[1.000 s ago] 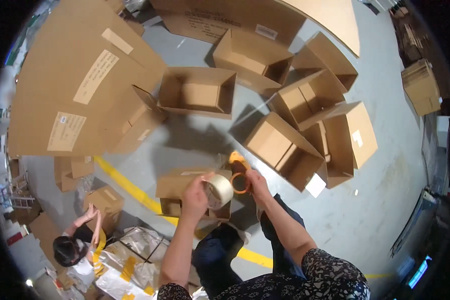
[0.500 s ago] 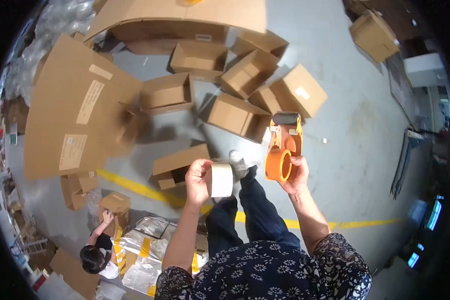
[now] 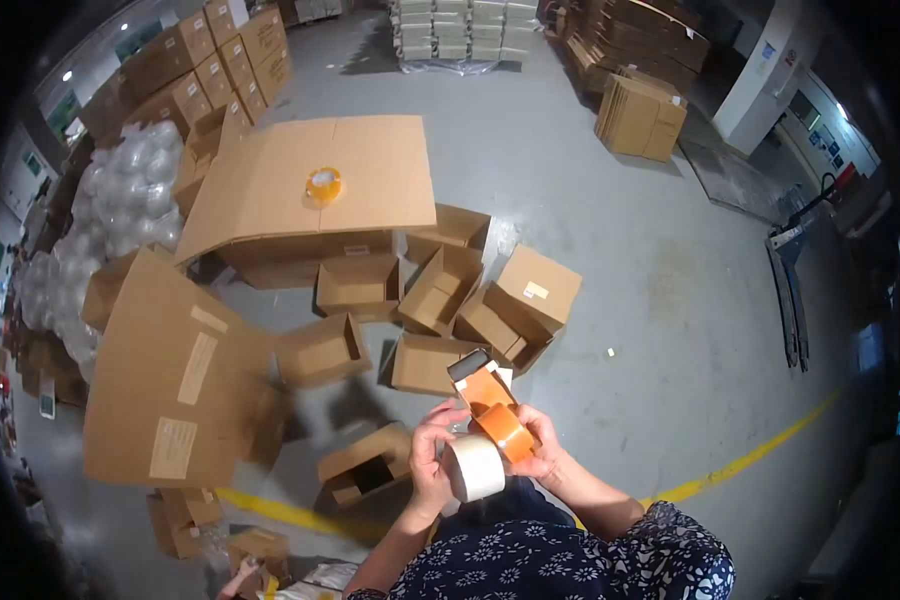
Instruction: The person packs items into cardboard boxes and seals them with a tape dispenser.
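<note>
A roll of whitish tape [image 3: 477, 470] is held in my left hand [image 3: 430, 472], its thumb and fingers closed round the roll's side. My right hand [image 3: 542, 448] grips an orange tape dispenser [image 3: 506, 430] by its round hub; the black roller end points away from me, up and to the left. The two items are close together in front of my body, and the tape roll partly overlaps the dispenser's near side. Some left fingertips reach up beside the dispenser. Whether they touch it, I cannot tell.
Several open cardboard boxes [image 3: 440, 288] lie on the grey floor ahead. A roll of yellow tape [image 3: 323, 185] rests on a large carton [image 3: 370, 150]. Another big carton [image 3: 160, 390] stands left. A pallet jack [image 3: 790, 290] is at far right. A co-worker's arm [image 3: 240, 578] shows lower left.
My hands have come together, bringing the tape roll and the dispenser side by side. The dispenser has tilted leftward. The view has lifted, showing more of the floor and stacks ahead.
</note>
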{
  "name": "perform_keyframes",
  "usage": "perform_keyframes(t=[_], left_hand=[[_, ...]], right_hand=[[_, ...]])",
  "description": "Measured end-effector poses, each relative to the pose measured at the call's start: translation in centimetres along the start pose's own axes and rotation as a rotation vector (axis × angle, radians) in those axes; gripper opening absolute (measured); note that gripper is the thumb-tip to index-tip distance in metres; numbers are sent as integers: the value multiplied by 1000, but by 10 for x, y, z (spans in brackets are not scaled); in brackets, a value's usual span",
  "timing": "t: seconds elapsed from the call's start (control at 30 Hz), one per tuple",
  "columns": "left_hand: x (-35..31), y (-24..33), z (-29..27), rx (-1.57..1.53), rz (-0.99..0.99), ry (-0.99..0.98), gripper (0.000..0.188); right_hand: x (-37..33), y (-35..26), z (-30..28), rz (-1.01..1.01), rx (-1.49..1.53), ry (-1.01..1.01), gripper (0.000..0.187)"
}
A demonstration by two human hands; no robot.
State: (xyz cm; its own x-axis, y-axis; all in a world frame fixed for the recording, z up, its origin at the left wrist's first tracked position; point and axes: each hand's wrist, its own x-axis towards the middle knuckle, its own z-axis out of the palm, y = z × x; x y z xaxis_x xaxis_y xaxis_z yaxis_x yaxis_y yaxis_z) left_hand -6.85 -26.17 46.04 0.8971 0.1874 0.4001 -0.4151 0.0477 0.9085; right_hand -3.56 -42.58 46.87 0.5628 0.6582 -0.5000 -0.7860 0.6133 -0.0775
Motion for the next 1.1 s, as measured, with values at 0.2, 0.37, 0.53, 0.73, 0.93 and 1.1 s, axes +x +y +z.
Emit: perform_keyframes(t=[0.2, 0.37, 0.53, 0.73, 0.93, 1.1], left_hand=[[56, -20, 37, -520, -512, 371, 26], [116, -68, 48, -500, -420, 546, 25], [102, -124, 92, 28, -365, 477, 52], [107, -149, 119, 29, -316, 431, 61], [89, -186, 113, -188, -588, 708, 36], [70, -217, 91, 630, -595, 271, 29]], right_hand=[[16, -37, -4, 31, 247, -418, 48], [17, -67, 2, -28, 143, -138, 51], [35, -115, 1, -371, -62, 192, 42], [45, -140, -24, -371, -255, 220, 43], [49, -143, -19, -245, -161, 206, 57], [56, -144, -14, -203, -166, 237, 54]])
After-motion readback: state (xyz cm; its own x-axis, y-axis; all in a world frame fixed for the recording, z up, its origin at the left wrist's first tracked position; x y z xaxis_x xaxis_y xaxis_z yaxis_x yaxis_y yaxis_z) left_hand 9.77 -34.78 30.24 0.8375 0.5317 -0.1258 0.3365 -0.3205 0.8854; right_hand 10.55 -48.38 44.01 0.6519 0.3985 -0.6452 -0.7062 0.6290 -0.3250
